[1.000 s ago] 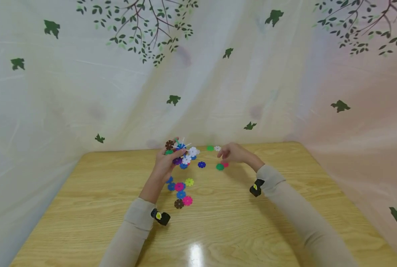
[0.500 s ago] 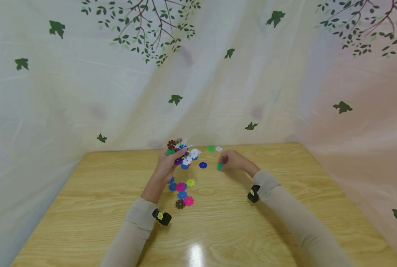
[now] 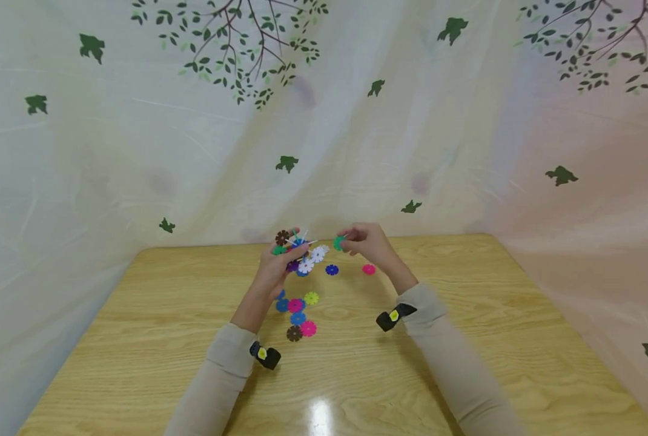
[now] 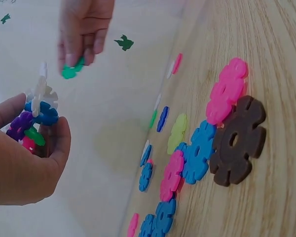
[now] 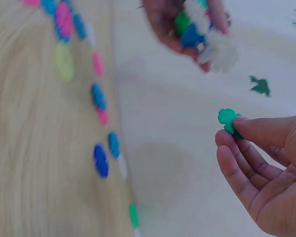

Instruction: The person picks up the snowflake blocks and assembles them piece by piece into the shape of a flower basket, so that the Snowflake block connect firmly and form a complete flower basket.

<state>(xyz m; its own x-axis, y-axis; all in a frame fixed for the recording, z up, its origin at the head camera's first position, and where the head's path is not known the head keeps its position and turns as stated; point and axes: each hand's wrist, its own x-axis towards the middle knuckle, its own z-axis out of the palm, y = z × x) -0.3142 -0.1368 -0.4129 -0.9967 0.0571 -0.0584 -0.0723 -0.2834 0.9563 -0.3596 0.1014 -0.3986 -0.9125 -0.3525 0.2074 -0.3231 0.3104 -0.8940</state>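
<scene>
My left hand (image 3: 272, 270) holds a cluster of interlocking flower-shaped plastic discs (image 4: 43, 114) in white, blue, purple, green and pink, raised above the table. A brown disc (image 3: 282, 237) shows at its far left in the head view. Between thumb and fingers, my right hand (image 5: 271, 170) pinches a single green flower disc (image 5: 227, 118). That disc is to the right of the cluster, apart from it. The left fingers hide part of the cluster.
Loose discs lie on the wooden table (image 3: 193, 357): a dark blue one (image 3: 332, 270), a pink one (image 3: 369, 269), a yellow one (image 3: 311, 298), a brown one (image 4: 238, 140) and several blue and pink ones. Behind the table hangs a printed curtain (image 3: 220, 151).
My right hand has picked the green disc up from beside the pink disc and carried it up and left toward the cluster. The left hand stays nearly in place, holding the cluster.
</scene>
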